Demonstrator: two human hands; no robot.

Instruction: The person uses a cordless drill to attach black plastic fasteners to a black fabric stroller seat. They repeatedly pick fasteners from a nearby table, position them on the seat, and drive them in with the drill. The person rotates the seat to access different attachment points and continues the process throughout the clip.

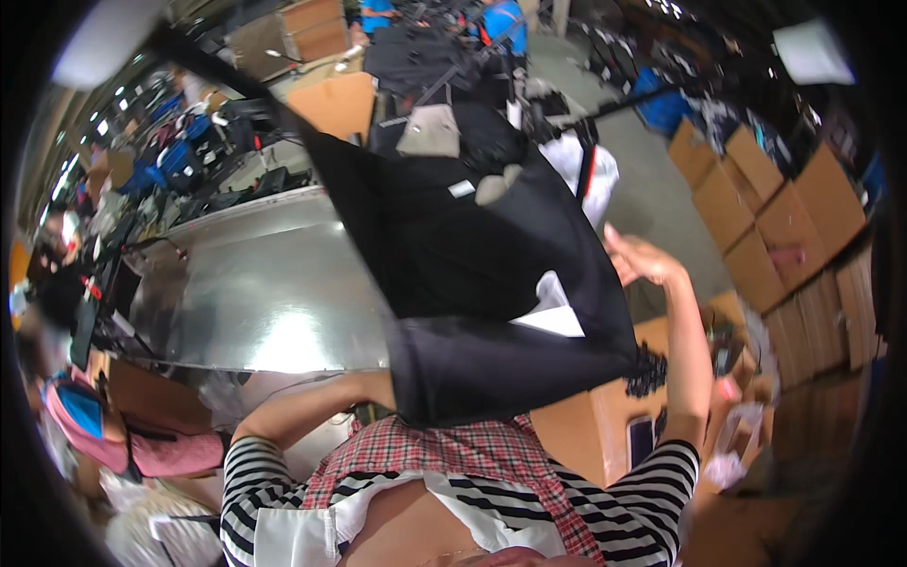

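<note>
A large black fabric piece (510, 369), perhaps a bag panel, hangs spread in front of my chest. White tags or slips (557, 321) show on its inner side, and a dark strap (213, 66) runs out from its upper left corner. My left forearm (321, 404) goes behind the lower left corner of the fabric, which hides that hand. At the right edge of the fabric is my right hand (647, 260), raised with its fingers stretched out and apart. Whether its fingertips touch the cloth is unclear.
A shiny metal table (236, 274) stands to the left, and a pink bag (170, 452) sits below it. Cardboard boxes (789, 213) line the right. A phone (641, 442) lies on cardboard near my right elbow. Two people in blue (501, 24) are at the far side.
</note>
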